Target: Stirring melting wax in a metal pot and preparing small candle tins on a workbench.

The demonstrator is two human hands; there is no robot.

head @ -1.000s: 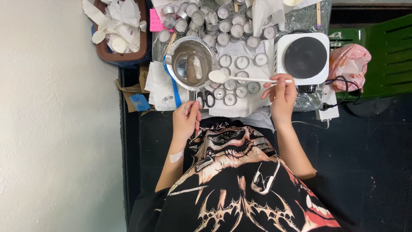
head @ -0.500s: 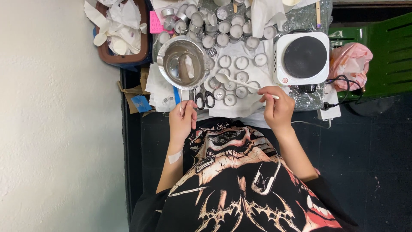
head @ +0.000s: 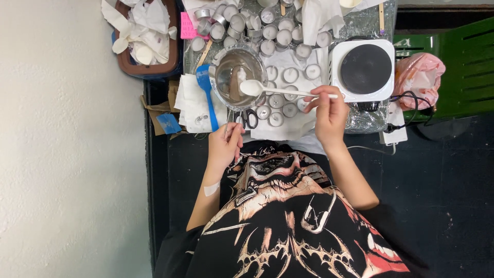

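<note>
spoon back over the pot

the table is crowded as before — hot plate to the right, the brown tray of crumpled paper far left, rows of small metal cups across the middle, none of it shifted. the metal pot sits left of the hot plate, its thin handle pinched in my left hand, fingers closed round it as they were a second ago. what has changed is the white spoon: half a second back its bowl hung low over the cups nearest me; now my right hand has lifted and swung it left, so the bowl sits over the pot's rim. right fingers clenched on the spoon's far end. my reading — one cup has had its share, and the spoon is back for more. whether the bowl is loaded i cannot tell. blue spatula lies idle just left of the pot, scissors just below it.
</note>
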